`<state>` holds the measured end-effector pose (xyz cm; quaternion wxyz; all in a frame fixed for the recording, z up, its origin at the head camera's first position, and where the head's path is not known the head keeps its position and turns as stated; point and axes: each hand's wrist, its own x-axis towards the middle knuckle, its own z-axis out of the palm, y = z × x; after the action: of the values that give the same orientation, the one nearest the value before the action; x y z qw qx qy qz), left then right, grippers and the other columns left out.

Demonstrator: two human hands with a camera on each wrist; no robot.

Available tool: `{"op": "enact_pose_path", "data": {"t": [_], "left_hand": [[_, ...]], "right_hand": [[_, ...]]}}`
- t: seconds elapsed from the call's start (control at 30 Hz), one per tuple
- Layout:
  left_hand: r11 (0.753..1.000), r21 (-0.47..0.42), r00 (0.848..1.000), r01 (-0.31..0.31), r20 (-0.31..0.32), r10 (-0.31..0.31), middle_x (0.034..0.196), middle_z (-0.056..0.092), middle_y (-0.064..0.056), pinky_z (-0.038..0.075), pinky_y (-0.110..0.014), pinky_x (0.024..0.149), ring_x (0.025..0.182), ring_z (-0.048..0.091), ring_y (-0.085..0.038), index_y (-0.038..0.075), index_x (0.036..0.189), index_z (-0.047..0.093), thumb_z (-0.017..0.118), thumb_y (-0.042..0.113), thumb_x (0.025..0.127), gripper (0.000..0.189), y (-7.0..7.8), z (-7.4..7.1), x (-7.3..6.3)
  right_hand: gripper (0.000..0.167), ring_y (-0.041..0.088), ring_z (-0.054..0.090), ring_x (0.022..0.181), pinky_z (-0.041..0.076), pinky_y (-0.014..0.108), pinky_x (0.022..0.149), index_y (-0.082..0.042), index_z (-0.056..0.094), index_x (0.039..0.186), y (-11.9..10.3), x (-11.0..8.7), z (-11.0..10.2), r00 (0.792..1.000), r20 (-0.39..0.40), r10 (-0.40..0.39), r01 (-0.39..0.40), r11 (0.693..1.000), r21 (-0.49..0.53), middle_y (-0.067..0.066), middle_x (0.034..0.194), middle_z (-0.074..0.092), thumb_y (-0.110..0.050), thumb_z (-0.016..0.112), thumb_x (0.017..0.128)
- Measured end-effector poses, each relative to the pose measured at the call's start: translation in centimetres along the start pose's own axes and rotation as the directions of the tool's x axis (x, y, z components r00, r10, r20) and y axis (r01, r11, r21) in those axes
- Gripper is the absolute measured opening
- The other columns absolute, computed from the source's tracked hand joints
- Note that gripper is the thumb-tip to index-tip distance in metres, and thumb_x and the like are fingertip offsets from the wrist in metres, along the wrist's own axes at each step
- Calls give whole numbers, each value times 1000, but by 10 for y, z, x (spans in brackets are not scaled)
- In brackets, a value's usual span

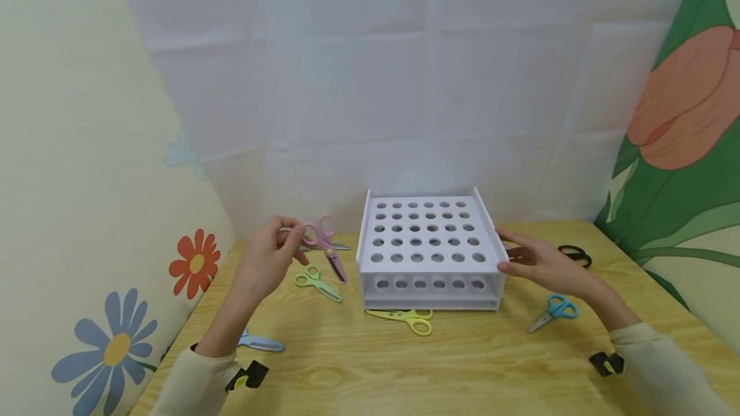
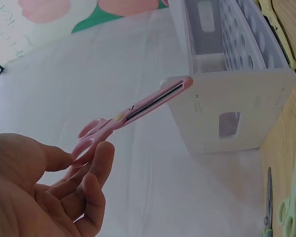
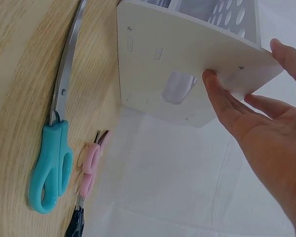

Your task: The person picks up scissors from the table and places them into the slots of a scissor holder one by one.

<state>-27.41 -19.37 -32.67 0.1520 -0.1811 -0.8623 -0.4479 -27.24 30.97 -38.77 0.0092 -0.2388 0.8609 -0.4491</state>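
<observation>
My left hand pinches a pair of pink scissors by a finger loop, between thumb and fingers. Their blades point down and to the right in the head view, and in the left wrist view the pink scissors are held above the table. A white two-tier rack with rows of round holes stands at the middle of the table. At its right side is my right hand, with extended fingers touching the side panel and the thumb by its edge.
Green scissors lie below the pink pair, yellow scissors along the rack's front. Light blue scissors lie by my left forearm. Right of the rack are teal scissors, a black-handled pair and pink-handled scissors. White cloth hangs behind.
</observation>
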Motion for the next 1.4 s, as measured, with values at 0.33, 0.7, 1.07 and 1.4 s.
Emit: {"op": "enact_pose_path", "data": {"t": [0.33, 0.7, 1.07, 1.4], "left_hand": [[997, -73, 999, 17, 34, -15, 87, 75, 3, 55, -34, 72, 77, 71, -22, 9, 121, 60, 51, 46, 106, 41, 12, 2, -4], [973, -233, 999, 6, 54, 6, 91, 76, -10, 58, -30, 74, 81, 73, -25, -2, 114, 59, 57, 25, 106, 28, 19, 15, -5], [965, -258, 998, -42, 41, 54, 94, 76, -6, 59, -34, 76, 82, 74, -20, 3, 111, 60, 60, 23, 104, 21, 17, 36, -7], [975, -209, 997, -80, 6, 83, 89, 77, -2, 59, -36, 76, 82, 74, -23, 8, 108, 61, 65, 25, 102, 17, 13, 51, -8]], "right_hand": [[77, 46, 52, 128, 54, 34, 89, -4, 24, 161, -1, 1, 0, 1000, -1, 0, 0, 1000, -5, 28, 156, 34, -24, 68, 101], [77, 43, 55, 126, 53, 33, 89, -4, 25, 161, 1, 0, 2, 1000, -10, -3, 2, 1000, -25, 28, 155, 36, -24, 68, 101], [77, 45, 53, 127, 54, 34, 89, -4, 23, 161, 0, -1, 1, 1000, -4, -12, 12, 1000, -16, 28, 156, 34, -24, 67, 101], [77, 45, 53, 127, 54, 33, 90, -5, 24, 161, 1, 0, 2, 1000, -5, -12, 12, 1000, -12, 27, 157, 33, -23, 67, 101]]}}
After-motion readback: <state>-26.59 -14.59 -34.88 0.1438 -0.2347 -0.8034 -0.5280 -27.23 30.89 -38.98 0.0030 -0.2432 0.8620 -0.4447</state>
